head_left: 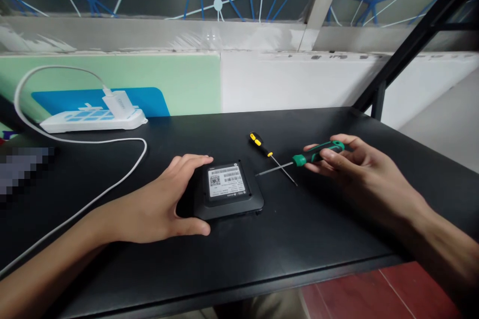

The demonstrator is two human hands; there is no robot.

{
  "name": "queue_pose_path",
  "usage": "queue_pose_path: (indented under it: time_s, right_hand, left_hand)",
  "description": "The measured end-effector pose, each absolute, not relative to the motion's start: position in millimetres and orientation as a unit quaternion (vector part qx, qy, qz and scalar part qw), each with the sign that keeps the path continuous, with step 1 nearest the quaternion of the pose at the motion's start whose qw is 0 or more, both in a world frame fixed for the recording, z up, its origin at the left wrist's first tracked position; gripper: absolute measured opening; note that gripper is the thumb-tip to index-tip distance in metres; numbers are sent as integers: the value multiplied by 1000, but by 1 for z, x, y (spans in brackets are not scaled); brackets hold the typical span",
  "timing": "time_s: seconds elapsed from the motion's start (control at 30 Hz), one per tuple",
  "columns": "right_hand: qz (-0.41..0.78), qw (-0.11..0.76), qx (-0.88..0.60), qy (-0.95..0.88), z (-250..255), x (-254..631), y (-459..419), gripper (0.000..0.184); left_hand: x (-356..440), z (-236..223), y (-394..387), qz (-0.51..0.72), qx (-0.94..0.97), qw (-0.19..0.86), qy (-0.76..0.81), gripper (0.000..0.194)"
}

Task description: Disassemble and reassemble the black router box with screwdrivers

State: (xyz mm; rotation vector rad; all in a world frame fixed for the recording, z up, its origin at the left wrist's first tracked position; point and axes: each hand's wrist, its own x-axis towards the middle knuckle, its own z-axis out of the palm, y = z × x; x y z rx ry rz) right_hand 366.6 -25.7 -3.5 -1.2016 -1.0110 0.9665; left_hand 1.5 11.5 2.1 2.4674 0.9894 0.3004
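Note:
A flat, black, square electronic device (258, 203) lies on the black table, a white label (226, 182) with a QR code and barcodes facing up. My left hand (168, 204) spans its left side, fingers at the far edge and thumb at the near corner. In my right hand (348, 164) is a green-and-black screwdriver (318, 153), gripped by the handle. Its shaft points left, with the tip just off the device's right edge. Behind it a yellow-and-black screwdriver (262, 144) rests on the table, and the two shafts cross in view.
At the back left stands a white power strip (90, 122) with a white charger (119, 104) plugged in. A white cable (112, 187) loops from it across the table's left side. A blurred dark object (22, 169) sits at the left edge. Black metal bars (396, 65) rise at the right.

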Motion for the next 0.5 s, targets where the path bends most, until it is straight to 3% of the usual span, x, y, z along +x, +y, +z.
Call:
queue_pose_path:
  time_s: [0.2, 0.5]
  right_hand:
    - [328, 620, -500, -508, 4, 359, -27, 42]
    - [293, 629, -515, -503, 6, 359, -20, 46]
  left_hand:
    - [1, 2, 11, 101, 896, 227, 369, 100]
    - [3, 1, 10, 92, 893, 227, 378, 100]
